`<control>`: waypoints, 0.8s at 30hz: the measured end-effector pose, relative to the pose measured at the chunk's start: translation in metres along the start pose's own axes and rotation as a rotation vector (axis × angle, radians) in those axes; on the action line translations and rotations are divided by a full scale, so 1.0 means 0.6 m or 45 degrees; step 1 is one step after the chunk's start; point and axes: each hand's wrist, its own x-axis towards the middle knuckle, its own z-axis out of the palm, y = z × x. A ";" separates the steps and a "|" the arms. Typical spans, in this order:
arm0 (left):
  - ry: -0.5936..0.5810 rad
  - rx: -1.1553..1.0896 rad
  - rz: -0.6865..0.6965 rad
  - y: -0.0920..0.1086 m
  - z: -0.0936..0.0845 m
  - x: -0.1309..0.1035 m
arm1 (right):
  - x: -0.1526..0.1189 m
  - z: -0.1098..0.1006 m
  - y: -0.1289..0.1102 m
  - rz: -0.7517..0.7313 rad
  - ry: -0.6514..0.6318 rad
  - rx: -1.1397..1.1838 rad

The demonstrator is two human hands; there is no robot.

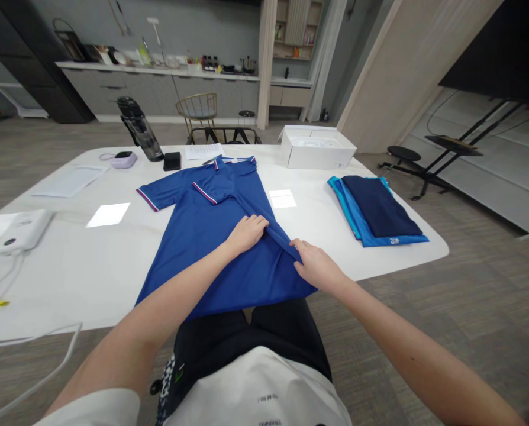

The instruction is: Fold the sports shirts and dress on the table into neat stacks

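Note:
A blue polo shirt (211, 236) lies spread on the white table, its collar pointing away from me and its hem hanging at the near edge. One sleeve is folded across the chest; the other sleeve sticks out to the left. Both sleeve cuffs carry red and white stripes. My left hand (248, 232) is closed on the folded cloth near the middle of the shirt's right side. Lower down on that side, my right hand (315, 266) pinches the same edge between thumb and fingers.
Folded clothes in navy and bright blue (380, 210) lie at the table's right. Behind stand an open white box (318, 148), a dark bottle (141, 130) and a black small box (172, 161). A white device with cables (22, 232) sits at the left.

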 end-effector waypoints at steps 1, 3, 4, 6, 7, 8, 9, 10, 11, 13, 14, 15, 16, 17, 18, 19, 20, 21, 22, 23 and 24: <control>0.010 -0.004 -0.003 -0.002 -0.003 -0.003 | -0.006 -0.008 -0.004 -0.022 -0.015 0.030; 0.037 -0.025 -0.019 -0.008 -0.010 -0.010 | -0.018 -0.023 -0.016 -0.066 -0.035 0.104; 0.054 -0.044 -0.028 -0.012 -0.015 -0.015 | -0.024 -0.030 -0.023 -0.094 -0.041 0.147; 0.090 -0.093 -0.035 -0.026 -0.030 -0.025 | -0.036 -0.042 -0.042 -0.167 -0.066 0.238; 0.108 -0.121 -0.028 -0.034 -0.039 -0.031 | -0.041 -0.046 -0.053 -0.207 -0.081 0.276; 0.130 -0.148 -0.020 -0.044 -0.050 -0.037 | -0.046 -0.049 -0.064 -0.249 -0.092 0.309; 0.153 -0.174 -0.017 -0.053 -0.060 -0.044 | -0.049 -0.051 -0.076 -0.292 -0.102 0.340; 0.173 -0.194 -0.020 -0.061 -0.071 -0.052 | -0.052 -0.050 -0.087 -0.337 -0.113 0.371; 0.180 -0.205 -0.025 -0.068 -0.079 -0.061 | -0.052 -0.047 -0.098 -0.382 -0.124 0.404; 0.129 -0.183 -0.015 -0.073 -0.088 -0.084 | -0.049 -0.034 -0.116 -0.460 -0.173 0.472; 0.075 -0.154 0.008 -0.071 -0.088 -0.097 | -0.045 -0.023 -0.123 -0.492 -0.218 0.505; 0.013 -0.123 0.041 -0.065 -0.086 -0.110 | -0.040 -0.012 -0.128 -0.519 -0.272 0.537; -0.043 -0.100 0.075 -0.057 -0.081 -0.123 | -0.035 0.001 -0.132 -0.540 -0.331 0.567; -0.083 -0.091 0.106 -0.047 -0.075 -0.136 | -0.030 0.014 -0.134 -0.556 -0.394 0.599; -0.106 -0.096 0.132 -0.035 -0.070 -0.148 | -0.024 0.027 -0.136 -0.568 -0.455 0.634; -0.115 -0.110 0.153 -0.023 -0.065 -0.159 | -0.020 0.039 -0.136 -0.576 -0.511 0.672; -0.116 -0.128 0.170 -0.012 -0.062 -0.168 | -0.017 0.049 -0.137 -0.581 -0.560 0.714; -0.113 -0.146 0.187 -0.003 -0.061 -0.176 | -0.016 0.057 -0.138 -0.586 -0.603 0.755; -0.110 -0.161 0.202 0.004 -0.062 -0.183 | -0.015 0.063 -0.139 -0.590 -0.637 0.794; -0.108 -0.175 0.212 0.009 -0.065 -0.188 | -0.016 0.066 -0.142 -0.593 -0.666 0.829; -0.109 -0.192 0.216 0.011 -0.070 -0.193 | -0.018 0.067 -0.145 -0.596 -0.696 0.858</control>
